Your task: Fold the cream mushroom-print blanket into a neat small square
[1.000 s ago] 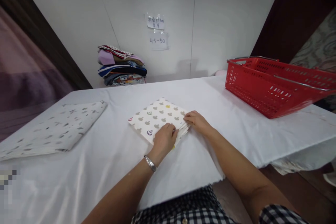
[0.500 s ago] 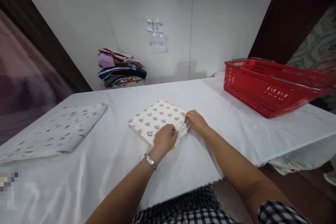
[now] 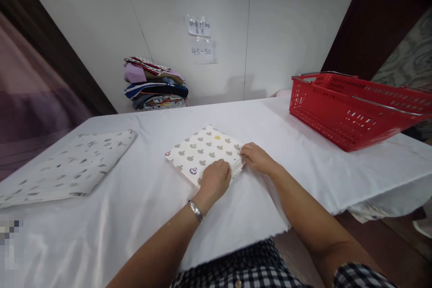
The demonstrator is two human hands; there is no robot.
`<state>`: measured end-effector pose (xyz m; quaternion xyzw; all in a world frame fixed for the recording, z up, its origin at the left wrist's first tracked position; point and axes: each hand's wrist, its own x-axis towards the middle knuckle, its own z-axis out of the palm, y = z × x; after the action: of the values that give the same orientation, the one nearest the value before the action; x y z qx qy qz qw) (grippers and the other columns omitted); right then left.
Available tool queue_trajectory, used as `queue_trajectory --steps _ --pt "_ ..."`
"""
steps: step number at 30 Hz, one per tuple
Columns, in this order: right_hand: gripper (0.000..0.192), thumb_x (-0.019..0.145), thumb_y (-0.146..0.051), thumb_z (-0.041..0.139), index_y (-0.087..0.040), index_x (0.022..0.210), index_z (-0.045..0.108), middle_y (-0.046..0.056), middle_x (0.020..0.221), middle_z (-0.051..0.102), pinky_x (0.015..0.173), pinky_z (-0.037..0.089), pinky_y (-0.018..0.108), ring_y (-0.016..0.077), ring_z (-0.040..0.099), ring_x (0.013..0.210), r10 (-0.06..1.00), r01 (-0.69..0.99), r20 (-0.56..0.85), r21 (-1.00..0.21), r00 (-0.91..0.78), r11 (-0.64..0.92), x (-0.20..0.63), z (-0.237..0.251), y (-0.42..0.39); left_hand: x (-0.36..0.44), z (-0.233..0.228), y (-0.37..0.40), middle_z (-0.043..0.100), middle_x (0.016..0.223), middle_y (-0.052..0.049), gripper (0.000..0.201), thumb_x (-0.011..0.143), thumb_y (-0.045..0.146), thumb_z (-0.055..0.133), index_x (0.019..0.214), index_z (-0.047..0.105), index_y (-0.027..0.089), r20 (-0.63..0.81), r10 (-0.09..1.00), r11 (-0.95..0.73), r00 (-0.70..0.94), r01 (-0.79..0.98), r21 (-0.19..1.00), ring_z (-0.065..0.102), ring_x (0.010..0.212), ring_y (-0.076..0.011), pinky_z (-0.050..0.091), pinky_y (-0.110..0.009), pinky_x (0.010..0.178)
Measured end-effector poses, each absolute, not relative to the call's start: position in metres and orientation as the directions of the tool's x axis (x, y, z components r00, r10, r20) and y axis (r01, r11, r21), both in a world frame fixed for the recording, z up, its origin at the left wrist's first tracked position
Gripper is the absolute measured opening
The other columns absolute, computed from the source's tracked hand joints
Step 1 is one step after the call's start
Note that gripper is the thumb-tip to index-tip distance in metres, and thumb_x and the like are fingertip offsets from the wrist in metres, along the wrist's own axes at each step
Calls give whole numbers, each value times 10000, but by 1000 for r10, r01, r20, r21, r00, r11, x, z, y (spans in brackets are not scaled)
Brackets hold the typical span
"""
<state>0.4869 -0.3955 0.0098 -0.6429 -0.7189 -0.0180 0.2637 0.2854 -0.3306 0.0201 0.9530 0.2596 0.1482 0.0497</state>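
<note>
White-clothed table point(image 3: 141, 207), folded patterned cloth point(image 3: 202, 153), grey-speckled folded fabric point(image 3: 70, 168), red basket point(image 3: 354, 108), clothes stack point(image 3: 153, 84)

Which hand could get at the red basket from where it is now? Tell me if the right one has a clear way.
Probably yes for the right hand. It rests on the edge of the folded cloth, and only bare table lies between it and the basket, farther off on that side. Whether the arm stretches that far is uncertain.

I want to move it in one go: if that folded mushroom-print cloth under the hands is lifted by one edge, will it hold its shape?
Probably not. The folded mushroom-print cloth is thin layered fabric, and its layers fan apart at the edge by the right hand, so it would likely droop and unfold. It looks light. Pushed on the white tablecloth, it may wrinkle rather than slide; the left hand presses it flat.
</note>
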Motion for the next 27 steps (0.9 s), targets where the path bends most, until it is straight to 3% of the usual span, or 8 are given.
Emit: queue_trajectory --steps 4,13,18,22,27 --pt "240 736 -95 570 -199 944 627 63 992 613 818 409 341 209 500 961 907 926 417 -317 -59 206 491 8 -397 285 17 -329 572 851 -17 80 847 269 477 831 519 202 262 544 -839 797 513 182 526 776 -161 352 -282 629" --pt "160 839 -151 527 -191 927 654 73 954 638 795 416 338 197 514 927 870 922 488 -299 -75 247 494 2 -390 285 21 -328 587 909 -11 120 864 300 471 891 546 211 246 563 -827 789 534 179 541 814 -152 347 -268 623" --pt "188 851 -133 497 -185 952 647 81 958 644 795 405 332 195 508 919 815 940 578 -254 -40 227 492 -4 -385 286 24 -324 572 851 -35 242 922 267 338 843 553 189 291 561 -818 775 573 50 538 790 -168 334 -287 609" --pt "171 847 -147 523 -200 919 668 70 937 655 781 395 318 186 523 905 845 944 532 -249 -52 215 493 -8 -381 289 19 -326 560 827 -52 235 910 201 344 823 561 178 252 511 -836 822 543 -76 526 768 -184 334 -300 610" --pt "166 848 -170 538 -210 912 687 61 939 662 764 389 313 186 527 894 853 951 520 -240 -45 196 495 -12 -380 290 18 -327 552 818 -55 225 901 182 354 827 566 180 238 505 -837 829 538 -97 520 780 -190 343 -301 612"
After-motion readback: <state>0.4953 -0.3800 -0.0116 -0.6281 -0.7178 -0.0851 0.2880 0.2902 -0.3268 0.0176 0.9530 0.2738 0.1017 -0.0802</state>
